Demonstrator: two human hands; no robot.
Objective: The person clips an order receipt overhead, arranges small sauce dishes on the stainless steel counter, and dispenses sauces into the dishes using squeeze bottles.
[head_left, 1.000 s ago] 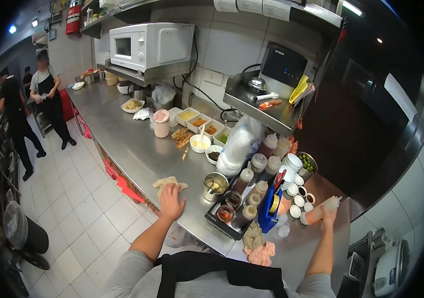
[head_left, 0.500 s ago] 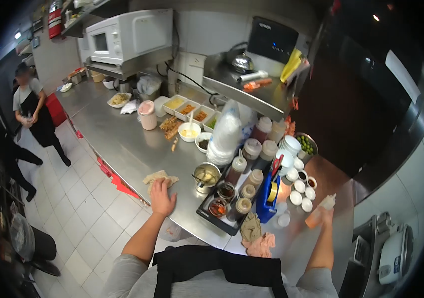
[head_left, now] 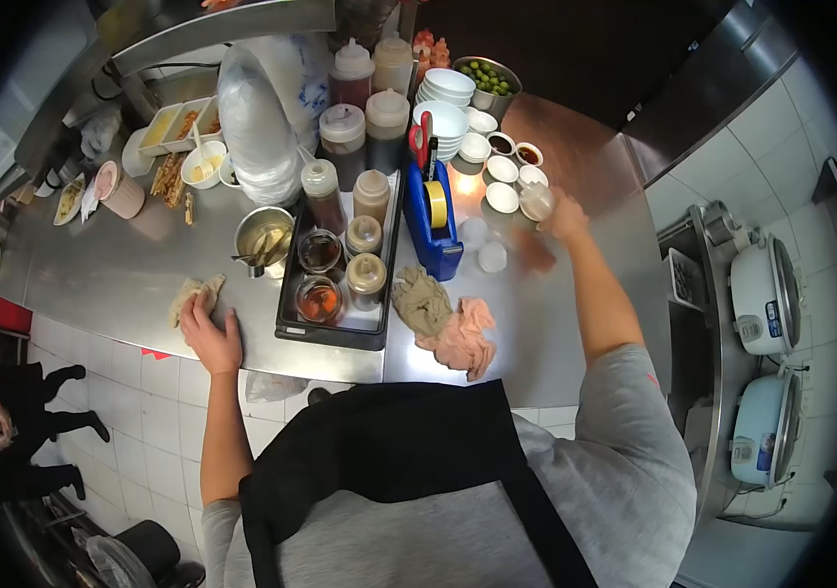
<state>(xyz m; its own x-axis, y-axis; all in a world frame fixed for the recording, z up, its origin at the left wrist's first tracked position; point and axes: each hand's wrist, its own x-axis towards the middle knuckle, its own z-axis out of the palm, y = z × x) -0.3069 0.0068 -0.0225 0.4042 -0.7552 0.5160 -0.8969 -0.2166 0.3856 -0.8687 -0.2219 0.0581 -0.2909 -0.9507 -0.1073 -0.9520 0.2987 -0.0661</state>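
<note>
Bottle handling: with the squeeze bottle (head_left: 536, 203) so close to the small white cups (head_left: 502, 197), a firm but gentle wrap seems best, as pressing soft walls could spurt sauce; slow wrist movement would spare the cup rims.
Right hand: the person's right hand (head_left: 564, 218) is closed around the bottle; exact finger placement is blurred.
Left hand: the left hand (head_left: 211, 341) lies with fingers slightly spread and thumb apart, fingertips on a beige cloth (head_left: 190, 297); light, flat pressure should steady it.
Bottle look: translucent, with blurred orange contents; which way its tip points cannot be told.
Bottle place: over the steel surface (head_left: 590, 304), beside the cups, to the right of the blue tape dispenser (head_left: 435, 230).
Nearby: a black tray (head_left: 330, 336) holds sauce bottles and jars.
</note>
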